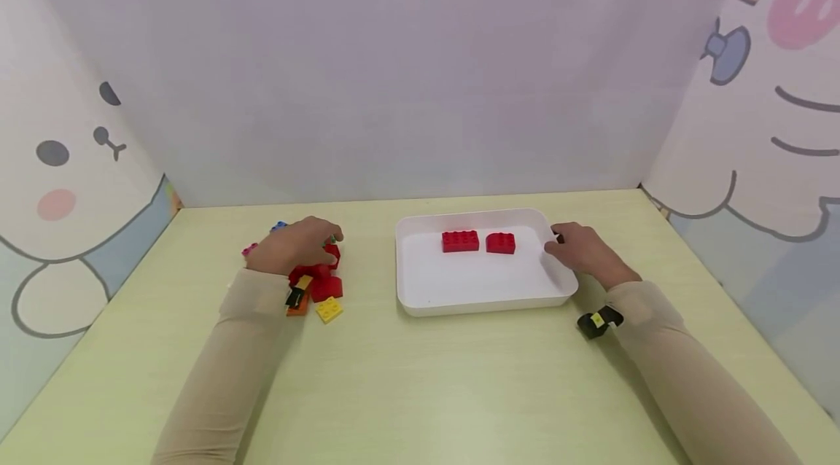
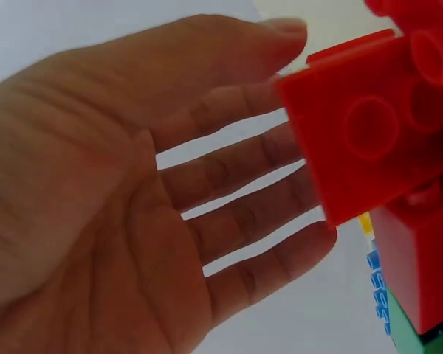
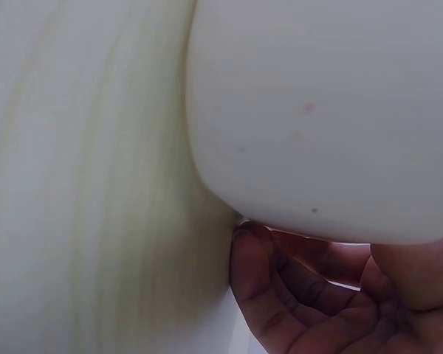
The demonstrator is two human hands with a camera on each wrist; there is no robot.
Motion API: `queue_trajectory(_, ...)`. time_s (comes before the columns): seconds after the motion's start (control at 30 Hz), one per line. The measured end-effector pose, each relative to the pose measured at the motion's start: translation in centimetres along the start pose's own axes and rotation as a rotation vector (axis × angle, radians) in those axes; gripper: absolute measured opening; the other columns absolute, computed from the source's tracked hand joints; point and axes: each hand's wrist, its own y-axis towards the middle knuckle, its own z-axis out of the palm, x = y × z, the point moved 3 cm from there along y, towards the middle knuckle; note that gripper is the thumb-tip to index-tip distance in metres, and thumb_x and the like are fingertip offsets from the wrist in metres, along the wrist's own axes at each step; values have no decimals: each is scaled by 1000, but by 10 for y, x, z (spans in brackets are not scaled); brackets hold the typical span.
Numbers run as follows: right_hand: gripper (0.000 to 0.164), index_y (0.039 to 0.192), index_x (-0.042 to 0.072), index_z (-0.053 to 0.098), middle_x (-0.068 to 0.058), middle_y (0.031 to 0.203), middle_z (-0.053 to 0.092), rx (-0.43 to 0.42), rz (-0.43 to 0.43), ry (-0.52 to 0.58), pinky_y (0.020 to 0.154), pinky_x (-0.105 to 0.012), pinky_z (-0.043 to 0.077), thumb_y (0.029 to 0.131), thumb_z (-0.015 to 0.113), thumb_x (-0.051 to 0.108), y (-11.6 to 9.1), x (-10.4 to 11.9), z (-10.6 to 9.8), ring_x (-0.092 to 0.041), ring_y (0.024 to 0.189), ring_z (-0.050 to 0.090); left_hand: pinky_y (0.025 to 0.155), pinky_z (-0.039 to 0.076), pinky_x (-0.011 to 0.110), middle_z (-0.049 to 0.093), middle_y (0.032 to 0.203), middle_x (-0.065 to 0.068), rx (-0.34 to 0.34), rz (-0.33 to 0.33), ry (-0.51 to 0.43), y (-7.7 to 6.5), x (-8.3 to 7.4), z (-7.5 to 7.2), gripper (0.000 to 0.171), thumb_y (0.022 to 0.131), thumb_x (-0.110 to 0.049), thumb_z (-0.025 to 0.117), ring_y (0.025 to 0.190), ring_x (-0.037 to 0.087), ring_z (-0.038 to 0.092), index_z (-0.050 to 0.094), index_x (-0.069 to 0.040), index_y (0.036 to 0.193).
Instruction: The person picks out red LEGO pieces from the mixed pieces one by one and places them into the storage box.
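Note:
My left hand (image 1: 295,246) is over a pile of toy building bricks at the left. In the left wrist view its fingers are extended, with a red brick (image 2: 373,129) right by the thumb and fingertips; whether they touch it is hidden. At the right, my right hand (image 1: 584,252) holds the right side of a white tray (image 1: 446,279). Seen from the right wrist, its curled fingers (image 3: 255,273) meet the edge of the tray (image 3: 325,133). A longer red brick (image 1: 460,242) and a shorter one with a rounded end (image 1: 501,243) lie inside the tray.
Around the left hand lie a yellow brick (image 1: 329,310), an orange brick (image 1: 297,307), a blue brick (image 1: 278,225) and a pink brick (image 1: 249,249). Pale panels with cartoon prints enclose the light wooden table (image 1: 420,392) at the back and sides.

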Motion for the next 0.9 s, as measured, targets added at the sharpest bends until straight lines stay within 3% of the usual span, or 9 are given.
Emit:
queue_trajectory(0.47,41,122,-6,47,-23,111,55,-9,-8,-2,78,-45,46,93,45,23,-1,2,0,-31,92,52,73,49,31,55,113,7,7,-19,-23,5,-12,6,42,84,-19,67,95,23,49,55,-9,123)
queue_trajectory(0.67,42,124,-6,46,-24,113,54,-6,7,1,79,-45,46,93,44,24,-2,2,0,-32,94,52,73,49,30,54,115,5,21,-41,-8,12,-24,12,46,81,-22,71,97,22,47,55,-14,124)
queue_trajectory(0.9,42,123,-5,47,-23,112,55,-8,19,6,76,-44,46,93,44,24,-2,1,0,-31,92,52,66,49,29,53,118,5,21,-62,-4,13,-27,16,57,74,-17,77,97,23,47,53,-17,125)
